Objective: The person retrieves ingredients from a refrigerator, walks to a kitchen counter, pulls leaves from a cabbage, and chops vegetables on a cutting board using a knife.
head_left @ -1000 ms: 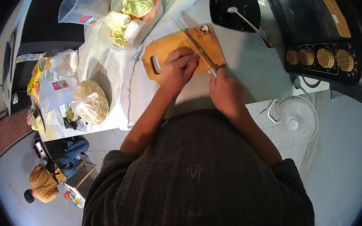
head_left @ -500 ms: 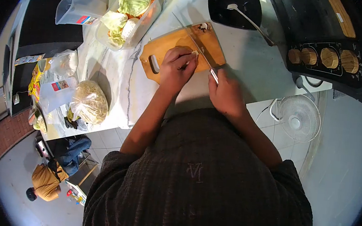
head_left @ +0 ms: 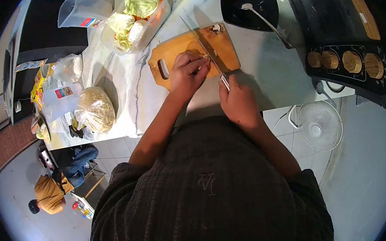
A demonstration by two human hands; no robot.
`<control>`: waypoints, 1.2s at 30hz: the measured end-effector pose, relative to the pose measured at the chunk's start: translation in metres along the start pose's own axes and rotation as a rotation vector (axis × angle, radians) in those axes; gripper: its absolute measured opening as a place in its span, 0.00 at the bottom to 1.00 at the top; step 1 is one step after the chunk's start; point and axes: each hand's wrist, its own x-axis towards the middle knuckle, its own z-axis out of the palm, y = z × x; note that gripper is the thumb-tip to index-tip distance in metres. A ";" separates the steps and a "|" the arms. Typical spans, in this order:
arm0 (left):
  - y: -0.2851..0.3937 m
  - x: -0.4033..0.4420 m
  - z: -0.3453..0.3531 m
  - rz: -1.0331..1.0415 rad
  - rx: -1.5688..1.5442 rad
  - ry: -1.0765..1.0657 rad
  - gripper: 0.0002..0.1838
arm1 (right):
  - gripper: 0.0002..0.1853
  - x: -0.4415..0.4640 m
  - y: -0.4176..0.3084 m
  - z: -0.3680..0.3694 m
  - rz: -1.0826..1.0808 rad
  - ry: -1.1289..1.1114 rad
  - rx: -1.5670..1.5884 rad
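Observation:
My right hand (head_left: 241, 100) grips the light handle of a knife (head_left: 202, 42), whose long blade slants up and left over the wooden cutting board (head_left: 229, 55). On the board my left hand (head_left: 189, 75) is closed, fingertips bunched around a small pale piece of food (head_left: 205, 56) right beside the blade. The fingers mostly cover this piece, so its kind does not show. A small white and dark scrap (head_left: 217, 28) lies at the board's far corner.
Left of the board stands a plastic container (head_left: 154, 27) with cabbage (head_left: 141, 3) and other vegetables. A clear bag (head_left: 95, 109) sits farther left. Behind are a black bowl (head_left: 233, 15) with a spoon and a black appliance with wooden knobs (head_left: 351, 62). A person (head_left: 51, 193) is at lower left.
My right hand and the knife have shifted slightly left, bringing the blade closer to my left fingertips. My left hand stays in nearly the same place.

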 end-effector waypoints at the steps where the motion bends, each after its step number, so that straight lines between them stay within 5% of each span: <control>1: 0.001 0.000 -0.001 -0.028 -0.001 -0.022 0.08 | 0.17 0.000 0.000 0.001 0.001 -0.001 0.001; 36: 0.001 0.002 -0.004 -0.013 -0.012 -0.044 0.07 | 0.13 0.010 -0.003 0.009 0.004 -0.039 -0.122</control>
